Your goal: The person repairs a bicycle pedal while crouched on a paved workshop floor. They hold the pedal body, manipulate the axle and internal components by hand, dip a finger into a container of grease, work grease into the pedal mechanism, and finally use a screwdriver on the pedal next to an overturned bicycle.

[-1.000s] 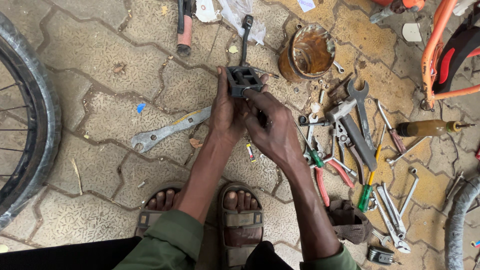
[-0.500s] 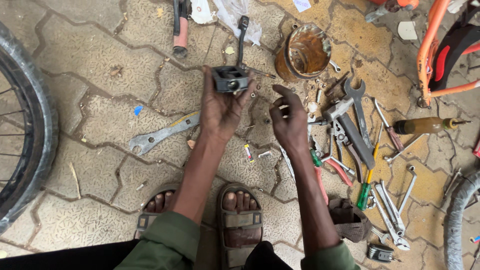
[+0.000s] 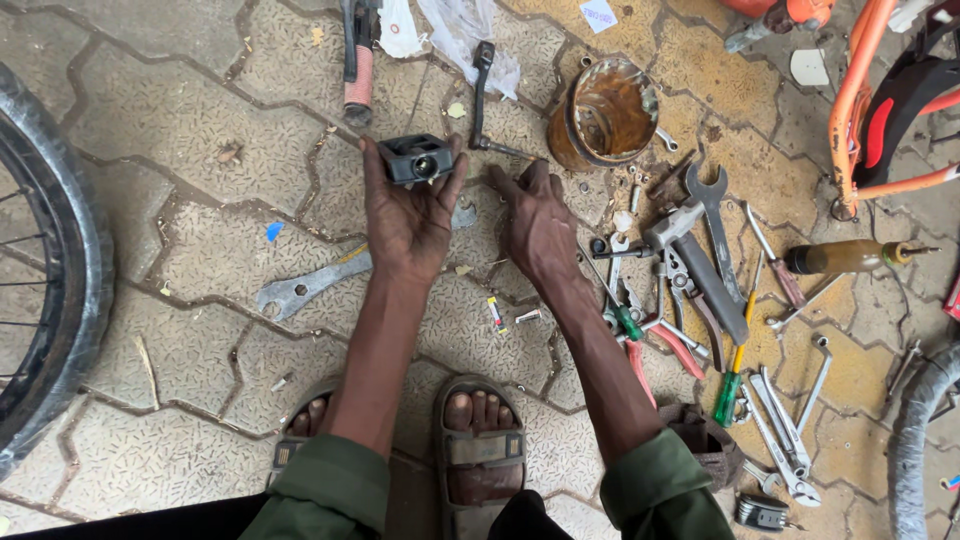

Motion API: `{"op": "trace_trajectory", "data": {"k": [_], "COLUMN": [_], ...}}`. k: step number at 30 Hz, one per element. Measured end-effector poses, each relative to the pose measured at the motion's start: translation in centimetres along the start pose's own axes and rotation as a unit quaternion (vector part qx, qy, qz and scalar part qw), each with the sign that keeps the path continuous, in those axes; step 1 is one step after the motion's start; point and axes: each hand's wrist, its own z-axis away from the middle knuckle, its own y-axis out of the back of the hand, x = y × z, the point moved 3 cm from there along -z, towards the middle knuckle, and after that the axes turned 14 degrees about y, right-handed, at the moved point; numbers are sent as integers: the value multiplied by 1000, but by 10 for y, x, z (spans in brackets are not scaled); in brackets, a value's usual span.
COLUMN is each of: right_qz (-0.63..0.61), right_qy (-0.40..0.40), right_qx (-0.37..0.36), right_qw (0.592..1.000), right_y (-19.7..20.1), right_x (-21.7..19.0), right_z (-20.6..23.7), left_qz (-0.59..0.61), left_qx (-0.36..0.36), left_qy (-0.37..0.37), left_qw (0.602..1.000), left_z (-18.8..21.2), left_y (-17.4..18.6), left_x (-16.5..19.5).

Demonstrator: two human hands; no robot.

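Observation:
My left hand holds a black bicycle pedal at its fingertips, lifted above the paved ground. My right hand is stretched out flat beside it, fingers apart, holding nothing, its fingertips near a dark crank-shaped tool lying on the paving. A flat grey wrench lies on the ground under my left forearm.
A rusty tin can stands beyond my right hand. Several wrenches, pliers and screwdrivers are spread on the right. A bicycle tyre fills the left edge, an orange frame the upper right. My sandalled feet are below.
My right hand let go of the pedal and moved right and forward, opening flat. My left hand lifted the pedal further out.

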Motion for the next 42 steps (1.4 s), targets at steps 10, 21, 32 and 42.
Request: {"op": "trace_trajectory", "data": {"k": [10,21,32,42], "right_qz": [-703,-233,47,-111], "right_qy": [-231,99,150,103], "right_qx": [139,156,76,97], "right_qw": [658,955,985,984], "right_y": [25,79,88,88], "right_x": [17,-44,-52,-48], "right_z": [39,46,32,38], "left_qz": [-35,-84,-160,-182], "left_qx": [62,80,118,112], "left_qy": [12,57,73,87], "left_qw": [997,992,977,973], "left_z": [-1,6,4,3], "left_y": [2,-11,-7,-12], "left_x": [-11,-39,-45,-40]}}
